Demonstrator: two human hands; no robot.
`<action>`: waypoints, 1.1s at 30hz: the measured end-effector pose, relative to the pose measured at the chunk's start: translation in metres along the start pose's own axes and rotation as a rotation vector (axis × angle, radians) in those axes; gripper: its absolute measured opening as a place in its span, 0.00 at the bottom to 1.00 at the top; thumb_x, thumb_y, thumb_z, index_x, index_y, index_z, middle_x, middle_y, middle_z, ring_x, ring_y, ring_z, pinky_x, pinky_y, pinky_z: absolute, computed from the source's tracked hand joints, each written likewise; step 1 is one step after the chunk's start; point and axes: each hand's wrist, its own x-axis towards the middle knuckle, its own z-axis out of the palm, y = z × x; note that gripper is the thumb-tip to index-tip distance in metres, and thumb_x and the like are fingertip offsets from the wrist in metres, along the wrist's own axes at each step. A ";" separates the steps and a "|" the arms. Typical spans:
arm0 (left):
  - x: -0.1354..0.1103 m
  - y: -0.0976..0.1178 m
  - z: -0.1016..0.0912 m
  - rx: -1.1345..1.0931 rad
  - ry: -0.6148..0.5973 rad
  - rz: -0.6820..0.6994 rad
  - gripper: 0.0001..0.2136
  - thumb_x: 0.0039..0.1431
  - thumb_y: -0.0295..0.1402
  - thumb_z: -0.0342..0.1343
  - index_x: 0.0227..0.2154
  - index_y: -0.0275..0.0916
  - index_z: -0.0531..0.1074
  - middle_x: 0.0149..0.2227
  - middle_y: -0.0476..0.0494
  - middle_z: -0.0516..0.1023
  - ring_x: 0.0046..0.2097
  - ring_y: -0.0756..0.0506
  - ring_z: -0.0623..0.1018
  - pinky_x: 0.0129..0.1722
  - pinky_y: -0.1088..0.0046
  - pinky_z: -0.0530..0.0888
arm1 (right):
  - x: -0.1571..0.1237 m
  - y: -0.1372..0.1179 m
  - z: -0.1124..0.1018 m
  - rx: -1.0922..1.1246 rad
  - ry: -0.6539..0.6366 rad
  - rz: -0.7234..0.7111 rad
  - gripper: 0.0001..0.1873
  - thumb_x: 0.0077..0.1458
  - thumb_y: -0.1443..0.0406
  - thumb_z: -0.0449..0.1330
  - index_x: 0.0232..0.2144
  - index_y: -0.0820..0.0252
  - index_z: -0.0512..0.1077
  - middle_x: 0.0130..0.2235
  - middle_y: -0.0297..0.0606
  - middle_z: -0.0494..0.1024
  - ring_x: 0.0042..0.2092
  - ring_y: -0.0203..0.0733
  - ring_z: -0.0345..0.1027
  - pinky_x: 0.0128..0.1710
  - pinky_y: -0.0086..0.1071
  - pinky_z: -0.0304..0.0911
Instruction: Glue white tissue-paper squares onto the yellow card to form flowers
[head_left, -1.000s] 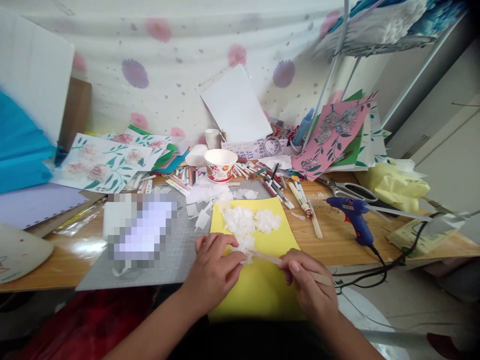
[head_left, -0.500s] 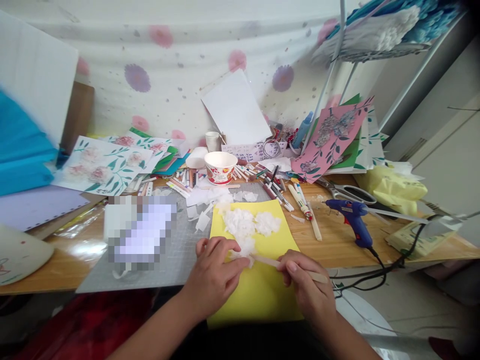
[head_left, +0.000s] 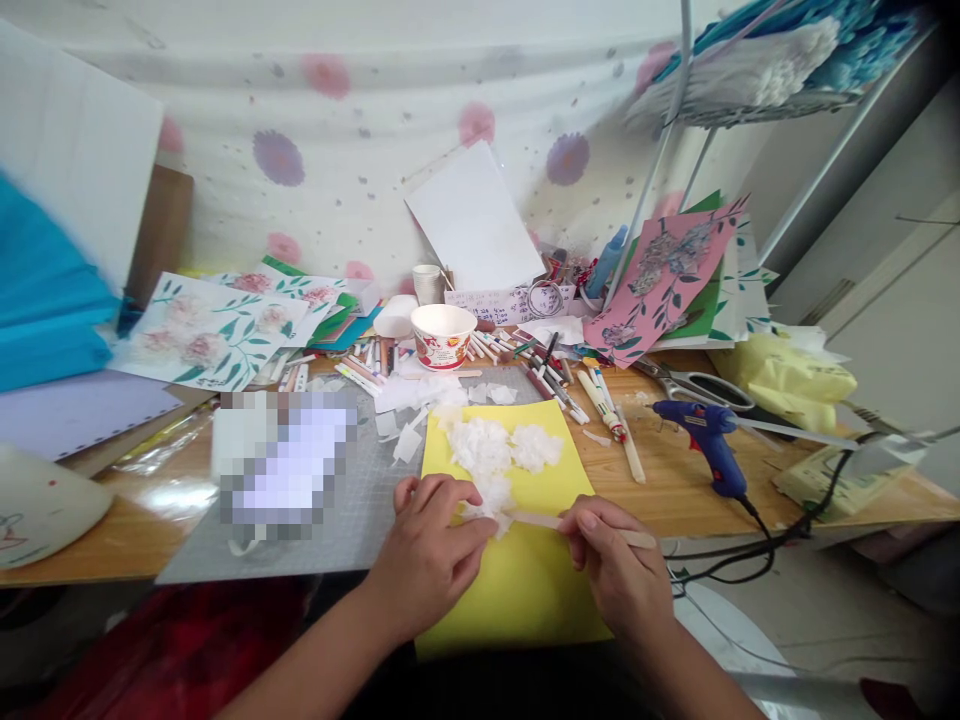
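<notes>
A yellow sheet of paper (head_left: pixel 540 590) lies in front of me, overhanging the table's front edge. Crumpled white tissue paper (head_left: pixel 480 446) sits in clumps on its upper half. My left hand (head_left: pixel 431 540) rests at the sheet's left side, thumb and index finger holding the lowest tissue clump (head_left: pixel 493 494). Between the fingers of my right hand (head_left: pixel 619 565) is a flat wooden craft stick (head_left: pixel 536 519), nearly level, its tip touching the tissue beside my left thumb.
A grey cutting mat (head_left: pixel 330 555) lies underneath, with loose tissue pieces (head_left: pixel 407 443). Behind stand a paper bowl (head_left: pixel 444 335) and scattered markers (head_left: pixel 551 375). To the right are a blue glue gun (head_left: pixel 705 435) with its cord and scissors (head_left: pixel 705 388). Painted flower sheets (head_left: pixel 202 330) stand left.
Both hands keep nearly the same places. The craft stick's tip stays at the tissue, and the right hand has shifted very slightly. The whole view has moved a little.
</notes>
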 end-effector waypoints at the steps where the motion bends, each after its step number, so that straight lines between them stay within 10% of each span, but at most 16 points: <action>1: 0.000 0.000 0.000 -0.001 -0.001 0.000 0.10 0.60 0.25 0.54 0.36 0.46 0.77 0.41 0.43 0.73 0.44 0.41 0.69 0.42 0.61 0.57 | 0.000 0.000 0.000 -0.006 -0.021 0.000 0.18 0.62 0.57 0.57 0.25 0.58 0.77 0.19 0.32 0.69 0.23 0.36 0.62 0.23 0.28 0.57; 16: 0.000 -0.004 -0.007 -0.110 0.005 -0.071 0.11 0.59 0.25 0.53 0.38 0.47 0.77 0.40 0.46 0.74 0.43 0.42 0.72 0.44 0.61 0.60 | 0.006 -0.004 0.006 0.091 0.113 0.074 0.17 0.56 0.54 0.63 0.24 0.59 0.80 0.19 0.33 0.71 0.23 0.34 0.63 0.24 0.28 0.59; 21: 0.007 -0.045 -0.040 0.003 0.153 -0.452 0.07 0.61 0.28 0.50 0.36 0.41 0.73 0.37 0.45 0.75 0.42 0.44 0.75 0.44 0.65 0.68 | 0.001 0.006 -0.005 0.288 0.198 0.103 0.13 0.54 0.54 0.65 0.27 0.57 0.81 0.19 0.33 0.71 0.22 0.35 0.62 0.23 0.29 0.59; 25: 0.019 -0.072 -0.059 0.206 -0.041 -0.753 0.07 0.56 0.31 0.56 0.39 0.41 0.72 0.41 0.44 0.77 0.43 0.42 0.75 0.43 0.66 0.69 | 0.001 0.020 -0.014 0.284 0.127 0.115 0.13 0.53 0.54 0.66 0.28 0.58 0.81 0.20 0.36 0.72 0.24 0.37 0.64 0.23 0.30 0.60; 33: 0.031 -0.076 -0.047 0.187 -0.196 -0.791 0.03 0.55 0.28 0.56 0.27 0.41 0.72 0.33 0.47 0.77 0.40 0.42 0.76 0.37 0.69 0.66 | -0.001 0.019 -0.010 0.227 0.158 0.139 0.16 0.50 0.51 0.67 0.27 0.58 0.81 0.20 0.38 0.72 0.24 0.38 0.62 0.21 0.29 0.59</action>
